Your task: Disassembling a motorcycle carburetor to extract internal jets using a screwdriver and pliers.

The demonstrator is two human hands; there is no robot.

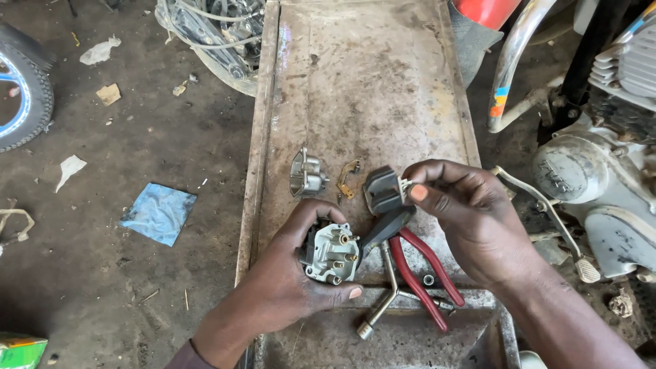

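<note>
Leftmost, well out from the left hand (287,280): a tyre (24,96) at the frame edge, paper scraps (68,167) and a blue rag (158,212) on dirt floor w/ open room between them. The tray (369,89) has a raised left lip just beside the L wrist; its far half, above both hands, is bare rusty metal.

L hand is curled round a carb body (331,253), thumb under it, fingers over the top edge, brass jets facing up. Just above the L fingers, apart from them, lie a float bowl (305,174) and a small brass piece (348,179).

Between the hands, below the carb: red pliers (417,263) w/ handles pointing toward the person, and a Y-wrench (389,294) crossing under them, touching or nearly; can't tell which. Both sit near the tray's near edge.

R hand (471,219) pinches a dark float (383,190) by its right end, thumb & forefinger tips pressed on it, other fingers folded. Float is in the air over the plier head, just R of the carb, not touching it.

Beyond the R hand, past the tray's right lip: a kick lever (547,212) and engine (601,178), close in, little room that side.
</note>
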